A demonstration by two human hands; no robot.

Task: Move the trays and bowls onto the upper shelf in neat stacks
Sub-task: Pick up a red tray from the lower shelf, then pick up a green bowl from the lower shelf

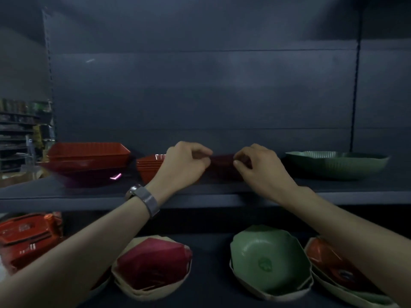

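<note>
Both hands are reaching onto the upper shelf (66, 196), where the left hand (184, 166) and the right hand (260, 168) are each pinching, with curled fingers, opposite sides of the rim of a dark red bowl (222, 167) that is sitting on the shelf surface. A stack of red bowls (148, 166) is standing just beside the left hand, with red trays (89, 152) farther left and a wide green bowl (335, 165) to the right. On the lower shelf (211, 252), a red tray stack (24, 236), cream-and-red bowls (153, 265) and nested green bowls (269, 258) are waiting. A wristwatch (144, 198) is circling the left wrist.
</note>
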